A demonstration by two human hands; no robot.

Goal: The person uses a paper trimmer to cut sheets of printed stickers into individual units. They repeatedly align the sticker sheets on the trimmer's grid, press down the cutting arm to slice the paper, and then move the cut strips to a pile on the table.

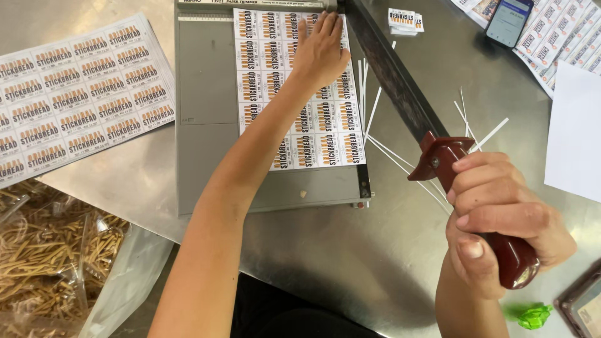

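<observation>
your left hand [320, 51] and right hand [501, 222] are both bare: no gloves, rings, watch or bracelet on either. your forearms are bare too, with no sleeve showing up to where they leave the view at the bottom edge. your fingernails are short and unpainted. between your arms, low in the view, your dark clothing [282, 313] shows.

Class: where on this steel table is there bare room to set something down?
Free: the table in front of the trimmer, and between the blade and phone. Crowded: label sheets left, bags lower left, paper strips beside the blade.
</observation>
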